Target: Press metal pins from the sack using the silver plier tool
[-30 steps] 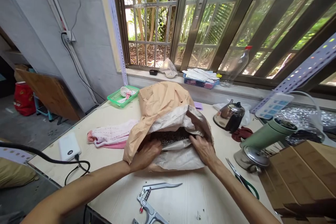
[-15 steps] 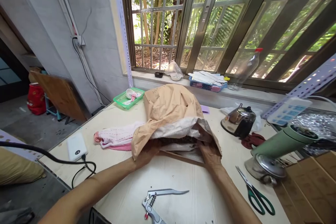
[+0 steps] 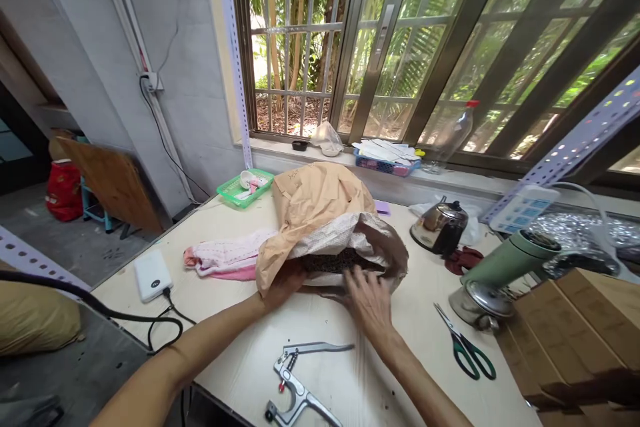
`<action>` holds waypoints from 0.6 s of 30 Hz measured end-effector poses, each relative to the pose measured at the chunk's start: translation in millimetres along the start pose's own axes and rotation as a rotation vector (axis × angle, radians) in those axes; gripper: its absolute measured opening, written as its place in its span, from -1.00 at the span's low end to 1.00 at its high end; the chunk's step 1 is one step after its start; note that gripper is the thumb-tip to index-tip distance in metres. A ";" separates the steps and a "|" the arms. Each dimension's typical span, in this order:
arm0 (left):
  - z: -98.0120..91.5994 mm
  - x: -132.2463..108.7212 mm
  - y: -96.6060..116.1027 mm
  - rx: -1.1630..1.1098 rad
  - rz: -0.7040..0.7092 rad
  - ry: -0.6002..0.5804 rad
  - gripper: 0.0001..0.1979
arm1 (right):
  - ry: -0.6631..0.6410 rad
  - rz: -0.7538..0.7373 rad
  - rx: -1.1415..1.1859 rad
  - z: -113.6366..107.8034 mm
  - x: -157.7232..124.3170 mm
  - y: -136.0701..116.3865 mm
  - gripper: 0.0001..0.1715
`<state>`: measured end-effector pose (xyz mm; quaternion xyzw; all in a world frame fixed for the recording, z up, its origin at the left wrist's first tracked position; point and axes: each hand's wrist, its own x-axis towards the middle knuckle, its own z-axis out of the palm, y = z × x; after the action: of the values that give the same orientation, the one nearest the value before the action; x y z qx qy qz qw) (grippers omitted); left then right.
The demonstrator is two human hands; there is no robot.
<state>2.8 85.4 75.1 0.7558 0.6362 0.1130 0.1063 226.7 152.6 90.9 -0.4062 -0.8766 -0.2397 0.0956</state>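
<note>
A brown paper bag (image 3: 325, 197) with a whitish woven lining lies on the table, its wide mouth towards me. Dark, fine-grained contents (image 3: 334, 260) show inside. At the left corner of the mouth, my left hand (image 3: 285, 282) grips the bag's edge, its fingertips hidden under the paper. My right hand (image 3: 369, 297) is open at the lower lip of the mouth, fingers spread and slightly blurred, the tips by the opening. Nearer me lies a silver hand-press plier (image 3: 300, 387). Left of the bag is a pink-and-white cloth (image 3: 230, 257).
Green-handled scissors (image 3: 465, 341), a lidded metal cup (image 3: 483, 307), a green flask (image 3: 510, 257) and a kettle (image 3: 440, 227) stand or lie to the right, near cardboard boxes (image 3: 575, 327). A white power bank (image 3: 153, 275) with a black cable lies left. A green basket (image 3: 233, 199) sits behind.
My right hand has come out from the right side of the bag's mouth and moved left to its lower lip, fingers spreading. The mouth gapes wider, showing more dark contents. My view has shifted slightly.
</note>
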 end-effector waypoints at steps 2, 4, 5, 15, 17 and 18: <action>3.6 1.0 0.5 0.061 -0.057 0.030 -0.53 | 0.015 -0.076 0.039 -3.5 4.5 -10.0 -0.54; 4.1 3.6 -0.8 0.114 -0.104 0.043 -0.57 | 0.021 -0.118 0.072 -4.2 10.9 -15.6 -0.71; 2.7 5.4 -2.2 0.134 -0.125 0.042 -0.58 | 0.023 -0.129 0.084 -4.0 13.4 -17.3 -0.75; -26.9 31.0 -27.3 0.283 0.121 0.038 -0.72 | 0.067 -0.030 0.113 -1.6 7.6 -19.1 -0.75; -16.4 30.8 -30.9 0.265 0.123 0.083 -0.68 | 0.084 -0.009 0.117 -8.6 7.9 -25.1 -0.80; -8.3 30.1 -30.9 0.254 0.098 0.119 -0.64 | 0.103 -0.004 0.129 -14.9 9.7 -31.4 -0.81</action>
<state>-23.8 120.3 74.7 0.7851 0.6131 0.0812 -0.0337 196.2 134.2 96.6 -0.3846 -0.8849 -0.2034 0.1664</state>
